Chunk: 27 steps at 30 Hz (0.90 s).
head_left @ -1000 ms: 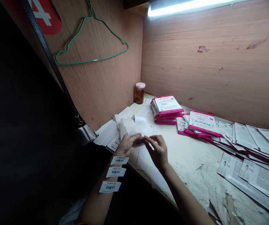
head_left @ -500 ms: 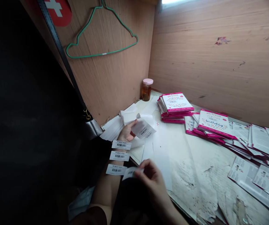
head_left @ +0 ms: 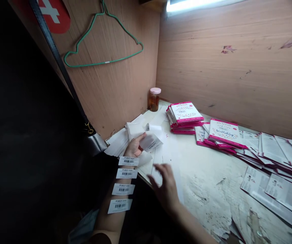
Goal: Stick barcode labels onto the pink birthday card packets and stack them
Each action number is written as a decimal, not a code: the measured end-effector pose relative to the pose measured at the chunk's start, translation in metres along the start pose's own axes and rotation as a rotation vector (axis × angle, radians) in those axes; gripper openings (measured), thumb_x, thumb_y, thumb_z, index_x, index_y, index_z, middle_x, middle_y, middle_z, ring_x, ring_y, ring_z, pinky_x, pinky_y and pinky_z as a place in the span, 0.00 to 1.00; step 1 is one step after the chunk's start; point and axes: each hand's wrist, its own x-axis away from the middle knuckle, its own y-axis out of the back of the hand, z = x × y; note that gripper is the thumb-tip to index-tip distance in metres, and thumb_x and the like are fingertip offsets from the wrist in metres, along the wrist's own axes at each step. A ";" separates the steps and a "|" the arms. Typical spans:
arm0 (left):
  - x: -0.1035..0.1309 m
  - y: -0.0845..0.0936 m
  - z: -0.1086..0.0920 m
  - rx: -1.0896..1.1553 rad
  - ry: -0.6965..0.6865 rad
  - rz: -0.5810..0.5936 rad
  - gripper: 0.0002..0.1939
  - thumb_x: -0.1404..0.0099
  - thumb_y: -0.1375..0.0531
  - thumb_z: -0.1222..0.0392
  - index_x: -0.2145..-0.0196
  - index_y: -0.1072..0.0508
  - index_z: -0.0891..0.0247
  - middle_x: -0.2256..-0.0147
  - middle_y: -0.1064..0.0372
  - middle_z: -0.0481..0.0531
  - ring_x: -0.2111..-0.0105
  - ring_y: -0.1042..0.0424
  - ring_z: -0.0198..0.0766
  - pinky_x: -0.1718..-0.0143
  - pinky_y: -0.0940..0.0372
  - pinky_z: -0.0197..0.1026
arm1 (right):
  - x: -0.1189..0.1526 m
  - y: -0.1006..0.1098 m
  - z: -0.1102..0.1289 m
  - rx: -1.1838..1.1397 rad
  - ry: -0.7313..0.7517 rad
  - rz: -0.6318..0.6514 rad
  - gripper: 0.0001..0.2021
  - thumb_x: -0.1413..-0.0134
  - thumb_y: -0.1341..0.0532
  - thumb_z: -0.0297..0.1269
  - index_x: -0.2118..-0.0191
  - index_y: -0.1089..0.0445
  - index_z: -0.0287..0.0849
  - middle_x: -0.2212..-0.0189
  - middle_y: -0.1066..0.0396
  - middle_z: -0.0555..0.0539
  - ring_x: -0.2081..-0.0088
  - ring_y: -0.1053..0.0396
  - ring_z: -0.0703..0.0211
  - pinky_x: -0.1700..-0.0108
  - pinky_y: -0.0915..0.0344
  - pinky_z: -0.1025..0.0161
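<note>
My left hand [head_left: 135, 146] is closed on a white label sheet [head_left: 151, 143] with printed barcodes, its thumb on top. Several white barcode stickers [head_left: 123, 190] sit in a row along my left forearm, from the wrist toward the elbow. My right hand [head_left: 164, 184] hovers to the right of that forearm, over the table's front edge, with its fingers apart and nothing in them. More loose backing paper [head_left: 144, 158] hangs below the sheet.
Pink-edged packets [head_left: 186, 113] are stacked at the back, with more packets [head_left: 224, 132] spread to the right. A lidded jar [head_left: 154, 100] stands in the corner. A green hanger [head_left: 106, 62] and a bag [head_left: 95, 144] hang at the left wall.
The sticker that was in my right hand now lies on my left forearm, lowest in the row. My right hand has let go and opened, moving slightly up. The view has shifted a little.
</note>
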 end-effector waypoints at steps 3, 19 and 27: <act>0.009 -0.001 0.003 -0.032 -0.038 0.061 0.13 0.46 0.31 0.64 0.61 0.24 0.68 0.65 0.22 0.57 0.69 0.23 0.42 0.66 0.28 0.40 | -0.062 0.016 -0.027 0.209 0.122 -0.075 0.15 0.41 0.40 0.34 0.48 0.34 0.47 0.55 0.34 0.40 0.53 0.38 0.47 0.53 0.36 0.49; 0.015 0.001 0.015 -0.141 -0.138 0.183 0.18 0.54 0.27 0.62 0.64 0.22 0.68 0.66 0.22 0.54 0.68 0.24 0.39 0.65 0.29 0.39 | -0.085 0.022 -0.049 0.398 0.526 -0.108 0.09 0.41 0.38 0.28 0.58 0.28 0.48 0.64 0.26 0.49 0.61 0.36 0.56 0.54 0.46 0.54; 0.008 -0.002 0.016 -0.128 -0.123 0.106 0.18 0.51 0.28 0.61 0.62 0.23 0.68 0.64 0.23 0.55 0.64 0.24 0.42 0.61 0.30 0.39 | -0.075 0.030 0.004 -0.193 0.128 -0.068 0.03 0.41 0.40 0.32 0.66 0.30 0.45 0.70 0.30 0.47 0.65 0.35 0.56 0.61 0.38 0.57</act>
